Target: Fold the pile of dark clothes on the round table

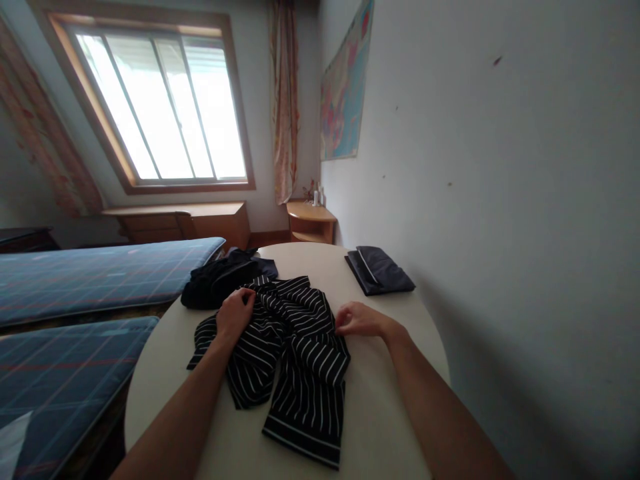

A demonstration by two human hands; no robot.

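Note:
A black garment with white stripes (pixel 305 360) lies crumpled and spread across the round table, one part reaching toward the near edge. Whether it is a shirt or trousers I cannot tell. My left hand (pixel 236 312) is closed in a pinch at the garment's upper left part. At its right edge, my right hand (pixel 363 320) has its fingers pinched together on the cloth. A pile of dark clothes (pixel 227 277) sits just beyond my left hand. Farther back on the right lies a folded dark garment (pixel 383 270), apart from both hands.
The cream round table (pixel 380 407) stands close to a white wall (pixel 525 233) on the right. Beds with blue plaid mattresses (pixel 100 273) are at the left. A wooden desk (pixel 220 217) and a corner shelf (pixel 313 213) stand at the back, below a window (pixel 165 107).

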